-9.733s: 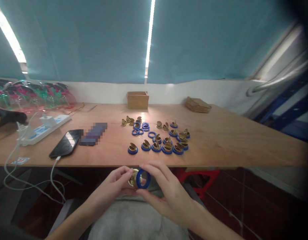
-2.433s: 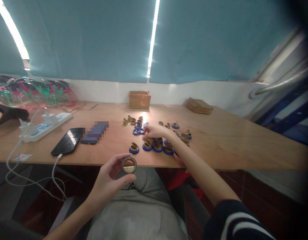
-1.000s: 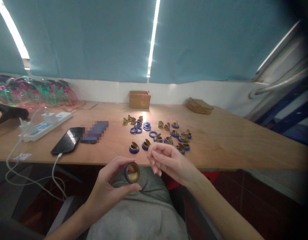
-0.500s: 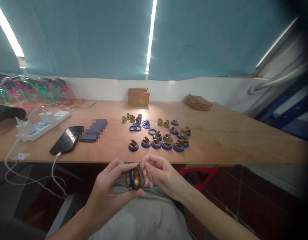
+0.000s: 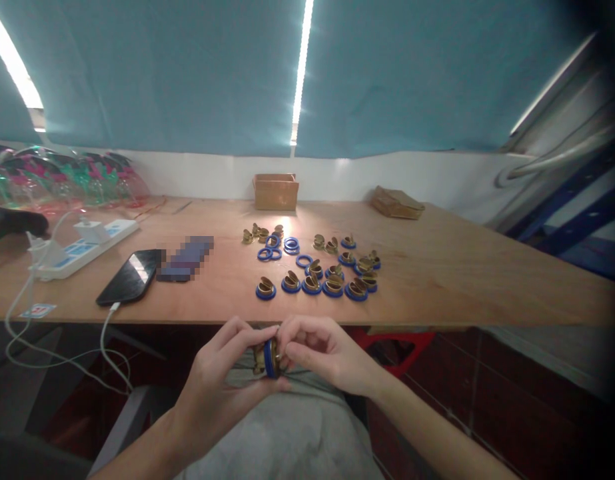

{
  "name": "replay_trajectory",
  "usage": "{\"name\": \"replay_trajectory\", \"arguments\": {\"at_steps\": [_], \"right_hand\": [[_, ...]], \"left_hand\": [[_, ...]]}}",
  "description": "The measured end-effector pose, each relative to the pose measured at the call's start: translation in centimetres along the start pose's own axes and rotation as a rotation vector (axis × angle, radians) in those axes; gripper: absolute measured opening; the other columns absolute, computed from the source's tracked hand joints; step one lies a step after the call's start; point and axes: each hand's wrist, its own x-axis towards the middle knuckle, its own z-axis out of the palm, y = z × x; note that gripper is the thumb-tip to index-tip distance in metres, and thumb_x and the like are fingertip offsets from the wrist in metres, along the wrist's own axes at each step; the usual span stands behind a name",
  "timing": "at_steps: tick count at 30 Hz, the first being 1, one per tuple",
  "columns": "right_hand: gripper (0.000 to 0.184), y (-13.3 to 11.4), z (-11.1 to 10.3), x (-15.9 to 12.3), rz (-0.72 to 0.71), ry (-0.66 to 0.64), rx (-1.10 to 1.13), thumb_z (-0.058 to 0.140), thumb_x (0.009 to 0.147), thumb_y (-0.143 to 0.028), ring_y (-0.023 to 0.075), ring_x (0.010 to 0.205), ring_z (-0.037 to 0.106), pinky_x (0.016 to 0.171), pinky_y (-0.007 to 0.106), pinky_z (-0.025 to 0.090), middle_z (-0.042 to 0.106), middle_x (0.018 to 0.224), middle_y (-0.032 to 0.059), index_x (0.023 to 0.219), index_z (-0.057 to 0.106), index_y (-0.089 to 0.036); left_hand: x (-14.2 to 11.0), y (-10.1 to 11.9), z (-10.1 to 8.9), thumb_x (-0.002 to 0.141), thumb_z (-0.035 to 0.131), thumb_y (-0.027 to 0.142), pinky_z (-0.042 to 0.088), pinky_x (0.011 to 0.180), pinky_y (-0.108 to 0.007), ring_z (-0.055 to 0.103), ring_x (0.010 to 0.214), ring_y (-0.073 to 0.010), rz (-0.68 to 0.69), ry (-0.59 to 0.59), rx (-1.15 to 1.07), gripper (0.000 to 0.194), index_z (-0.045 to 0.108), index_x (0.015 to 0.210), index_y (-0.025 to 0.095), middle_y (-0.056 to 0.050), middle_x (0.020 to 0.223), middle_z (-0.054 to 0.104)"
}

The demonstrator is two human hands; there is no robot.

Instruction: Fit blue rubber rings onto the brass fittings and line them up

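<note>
My left hand grips a round brass flip-lid fitting with a blue ring by its rim, thumb below and fingers above, over my lap. It stands on edge, its face turned right. My right hand is at that face, fingertips curled together against it; whatever they pinch, if anything, is hidden. On the table beyond lie several brass fittings seated in blue rings, lids tilted up. Behind them are loose blue rings and several brass fittings without rings.
Left on the table are a black phone on a white cable, a blurred-out flat object and a power strip. A small cardboard box and a folded brown packet stand at the back. A red stool shows below the edge.
My right fingers have moved left onto the fitting's face, where a gap was before. The fitting has turned, so its face shows less. My left hand keeps its grip.
</note>
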Motion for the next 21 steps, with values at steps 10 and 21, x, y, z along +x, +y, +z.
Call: {"name": "replay_trajectory", "arguments": {"at_steps": [10,21], "right_hand": [[0.011,-2.5,0.8,-1.3,-0.301,0.005,-0.628,0.071,0.085,-0.022,0.0164,0.09,0.059,0.079,0.03,0.05,0.055,0.095,0.0025,0.079,0.063,-0.021],[0.009,-2.8,2.5,-2.2,-0.358,-0.011,-0.929,0.052,0.097,-0.017,0.0167,0.077,0.062,0.067,0.028,0.052,0.063,0.085,0.0037,0.09,0.056,-0.022]], "left_hand": [[-0.5,0.5,-0.4,0.075,0.076,0.003,0.059,0.079,-0.024,0.068,0.09,-0.0176,0.213,0.078,0.037,0.063,0.057,0.13,0.027,-0.003,0.102,0.065],[-1.1,-0.1,-0.3,0.076,0.067,-0.008,0.055,0.1,-0.031,0.065,0.118,-0.0221,0.295,0.056,-0.1,0.072,0.05,0.137,0.027,-0.009,0.133,0.063]]}}
